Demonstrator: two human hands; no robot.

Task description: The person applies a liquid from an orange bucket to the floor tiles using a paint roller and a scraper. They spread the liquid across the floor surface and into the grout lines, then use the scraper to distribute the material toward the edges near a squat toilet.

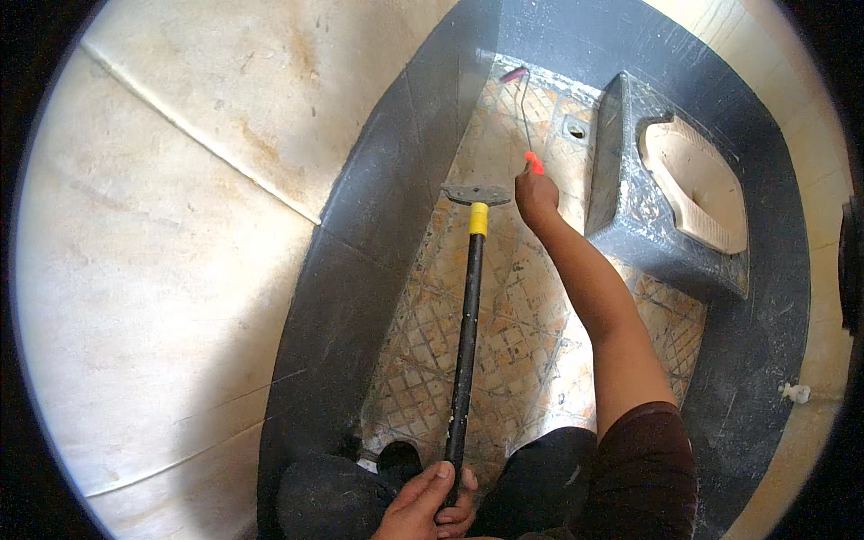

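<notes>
My right hand (pixel 537 196) reaches forward and grips the orange handle of a small paint roller (pixel 525 108), whose thin wire arm runs up to a reddish roller head at the far end of the floor. My left hand (pixel 430 506), near the bottom edge, is closed around the lower end of a long black pole (pixel 466 333). The pole has a yellow collar and a flat grey scraper blade (pixel 476 193) at its far tip, lying just left of my right hand. Both tools hang over a patterned tiled floor (pixel 522 315).
Dark grey tiled walls (pixel 378 207) enclose the narrow floor. A raised grey block with a beige squat pan (pixel 693 189) stands at the right, and a small floor drain (pixel 576 130) sits beside it. Pale wall fills the left. My dark-clad knees are at the bottom.
</notes>
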